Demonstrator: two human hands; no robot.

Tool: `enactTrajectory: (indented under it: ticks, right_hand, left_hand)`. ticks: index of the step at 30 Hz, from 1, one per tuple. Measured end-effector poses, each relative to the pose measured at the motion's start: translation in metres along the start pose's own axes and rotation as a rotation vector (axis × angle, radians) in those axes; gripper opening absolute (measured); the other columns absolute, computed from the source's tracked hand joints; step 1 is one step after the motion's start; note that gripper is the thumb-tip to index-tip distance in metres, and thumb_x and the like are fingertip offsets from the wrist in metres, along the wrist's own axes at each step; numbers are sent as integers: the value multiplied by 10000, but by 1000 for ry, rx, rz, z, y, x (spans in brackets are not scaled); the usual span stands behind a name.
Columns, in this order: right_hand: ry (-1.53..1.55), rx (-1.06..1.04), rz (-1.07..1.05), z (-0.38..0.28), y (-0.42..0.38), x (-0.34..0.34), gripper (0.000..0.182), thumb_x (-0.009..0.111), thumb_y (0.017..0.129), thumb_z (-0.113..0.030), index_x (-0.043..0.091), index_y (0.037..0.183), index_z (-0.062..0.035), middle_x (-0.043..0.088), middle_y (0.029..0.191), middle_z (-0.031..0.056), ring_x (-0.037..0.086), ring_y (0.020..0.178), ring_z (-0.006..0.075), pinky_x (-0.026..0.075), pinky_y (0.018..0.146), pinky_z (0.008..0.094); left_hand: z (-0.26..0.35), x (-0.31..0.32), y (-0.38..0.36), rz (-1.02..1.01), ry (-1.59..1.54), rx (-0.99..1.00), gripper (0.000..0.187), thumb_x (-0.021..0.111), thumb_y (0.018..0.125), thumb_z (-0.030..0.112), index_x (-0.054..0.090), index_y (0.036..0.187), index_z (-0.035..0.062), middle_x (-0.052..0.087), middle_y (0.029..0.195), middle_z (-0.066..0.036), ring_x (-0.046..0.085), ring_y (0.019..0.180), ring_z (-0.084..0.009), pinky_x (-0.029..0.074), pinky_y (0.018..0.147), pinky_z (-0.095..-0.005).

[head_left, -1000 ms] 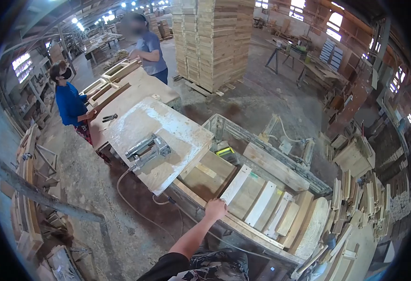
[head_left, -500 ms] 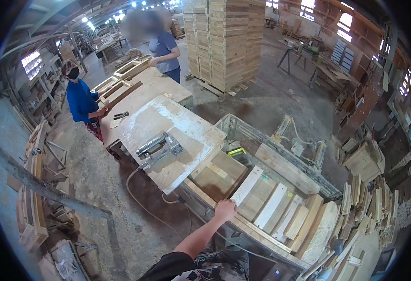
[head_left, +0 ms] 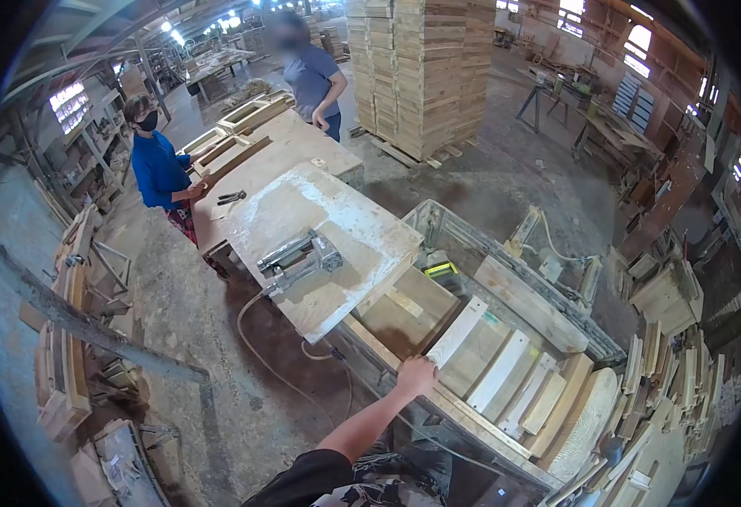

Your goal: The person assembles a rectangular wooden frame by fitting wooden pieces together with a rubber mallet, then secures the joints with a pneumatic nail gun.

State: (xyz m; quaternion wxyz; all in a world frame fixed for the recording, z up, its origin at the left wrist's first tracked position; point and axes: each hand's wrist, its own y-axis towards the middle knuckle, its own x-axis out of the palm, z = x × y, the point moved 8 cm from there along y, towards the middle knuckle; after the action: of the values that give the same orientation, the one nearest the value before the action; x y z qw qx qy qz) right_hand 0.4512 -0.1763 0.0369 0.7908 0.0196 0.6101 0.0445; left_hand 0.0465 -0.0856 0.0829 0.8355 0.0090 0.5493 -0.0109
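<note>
My left hand [head_left: 418,377] is closed at the near end of a pale wooden board [head_left: 459,332], its fingers curled over the end by the bench's front rail. That board lies across the open-topped bench [head_left: 488,429], slanting away from me. To its right a white-faced slat [head_left: 499,369] and several other wooden pieces lie crosswise in a row. A nail gun [head_left: 301,262] with an air hose rests on the plywood table top [head_left: 328,203], beyond my hand and to the left. My right hand is out of view.
A person in blue [head_left: 161,173] stands at the far table by wooden frames [head_left: 227,139]; another person [head_left: 315,84] stands across from them. Behind rises a tall stack of wood [head_left: 421,76]. A metal pole [head_left: 108,334] slants at left. Loose timber [head_left: 657,380] stands right.
The view has shifted, so the scene sits slightly further right. My left hand stays at the board's end. The person in grey has drawn their arm back from the frames.
</note>
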Motion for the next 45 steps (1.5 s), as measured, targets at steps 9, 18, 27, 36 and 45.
enactTrajectory:
  ticks: [9, 18, 27, 36, 45]
  right_hand:
    - [22, -59, -30, -28, 52, -17, 725, 737, 833, -331, 413, 1406, -26, 543, 1267, 256, 581, 1080, 393, 498, 899, 464]
    - [12, -108, -48, -38, 111, -46, 764, 749, 824, -346, 398, 1425, -28, 536, 1291, 262, 576, 1104, 400, 494, 919, 470]
    - [-24, 552, -210, 120, -57, -58, 804, 761, 815, -361, 383, 1444, -30, 529, 1315, 267, 572, 1128, 407, 490, 939, 476]
    - [55, 1302, -441, 115, -339, -72, 844, 772, 806, -376, 368, 1462, -33, 522, 1339, 272, 567, 1153, 414, 486, 959, 482]
    - [153, 1523, -471, 192, -404, -64, 879, 783, 799, -390, 354, 1479, -34, 516, 1360, 277, 563, 1174, 420, 482, 976, 487]
  left_hand:
    - [-2, 3, -1, 42, -11, 10, 264, 582, 857, 266, 729, 812, 51, 711, 864, -153, 685, 854, -305, 529, 794, -447]
    - [-1, 0, 2, 97, -23, 7, 240, 595, 843, 254, 728, 785, 63, 710, 830, -146, 688, 840, -294, 537, 772, -435]
    - [-2, 8, 0, 32, -56, 49, 246, 690, 802, 337, 730, 806, 94, 678, 762, -156, 678, 763, -349, 533, 709, -484]
    - [3, 12, 3, 154, 13, 171, 248, 634, 869, 230, 673, 722, 34, 650, 738, -162, 631, 718, -370, 485, 651, -504]
    - [27, -13, -27, 320, 47, 494, 386, 510, 1014, 345, 751, 995, 44, 694, 847, -170, 631, 695, -356, 486, 610, -452]
